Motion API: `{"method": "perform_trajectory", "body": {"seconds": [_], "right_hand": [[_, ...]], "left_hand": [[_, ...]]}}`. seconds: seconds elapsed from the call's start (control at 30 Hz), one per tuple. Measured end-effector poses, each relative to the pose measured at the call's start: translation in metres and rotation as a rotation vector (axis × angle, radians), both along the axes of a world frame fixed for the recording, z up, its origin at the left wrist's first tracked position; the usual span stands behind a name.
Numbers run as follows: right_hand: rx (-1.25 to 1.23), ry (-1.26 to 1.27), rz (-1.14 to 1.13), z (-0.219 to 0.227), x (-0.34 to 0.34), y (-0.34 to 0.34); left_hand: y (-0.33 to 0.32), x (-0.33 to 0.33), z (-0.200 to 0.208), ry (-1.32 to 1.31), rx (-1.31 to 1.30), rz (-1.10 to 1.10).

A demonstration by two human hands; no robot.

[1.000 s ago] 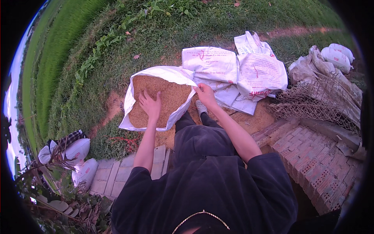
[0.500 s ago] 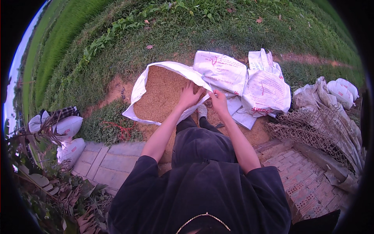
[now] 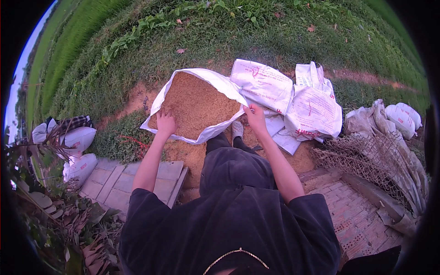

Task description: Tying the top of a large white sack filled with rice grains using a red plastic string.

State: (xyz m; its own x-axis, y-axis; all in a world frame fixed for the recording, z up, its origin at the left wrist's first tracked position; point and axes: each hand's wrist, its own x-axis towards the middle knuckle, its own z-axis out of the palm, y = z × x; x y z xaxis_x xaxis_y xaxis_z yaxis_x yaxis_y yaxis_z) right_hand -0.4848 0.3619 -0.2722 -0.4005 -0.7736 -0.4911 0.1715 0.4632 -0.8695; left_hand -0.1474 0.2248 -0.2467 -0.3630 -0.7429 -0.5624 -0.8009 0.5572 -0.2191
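Note:
A large white woven sack (image 3: pixel 219 86) lies with its mouth spread wide, filled to near the rim with brown grain (image 3: pixel 201 103). At the sack's right corner, my right hand (image 3: pixel 255 117) is closed on the rim, fingers pinching the white fabric. My left hand (image 3: pixel 166 123) reaches over the near-left rim, fingers stretched out and resting on the grain at that side, holding nothing. Where its fingertips meet the grain is hard to make out.
Flat printed white sacks (image 3: pixel 314 107) lie right of the open sack. Beyond them are a crumpled tarp and netting (image 3: pixel 366 144). Full sacks (image 3: pixel 80 169) stand at the left by grey slabs (image 3: pixel 117 183). A brick surface (image 3: pixel 357 217) is at near right; grass (image 3: pixel 206 41) lies ahead.
My left hand has moved left across the grain, from beside my right hand to the sack's near-left side. My right hand stays at the right corner of the rim.

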Motion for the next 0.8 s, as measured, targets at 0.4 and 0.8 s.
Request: {"method": "perform_trajectory", "body": {"seconds": [0.4,0.8], "right_hand": [[0.040,0.080,0.005,0.004,-0.009,-0.002],[0.135,0.042,-0.013,0.018,-0.001,-0.002]], "left_hand": [[0.045,-0.193,-0.067,0.617,0.288,0.266],[-0.048,-0.115,-0.042,0.863,-0.619,-0.267]]}}
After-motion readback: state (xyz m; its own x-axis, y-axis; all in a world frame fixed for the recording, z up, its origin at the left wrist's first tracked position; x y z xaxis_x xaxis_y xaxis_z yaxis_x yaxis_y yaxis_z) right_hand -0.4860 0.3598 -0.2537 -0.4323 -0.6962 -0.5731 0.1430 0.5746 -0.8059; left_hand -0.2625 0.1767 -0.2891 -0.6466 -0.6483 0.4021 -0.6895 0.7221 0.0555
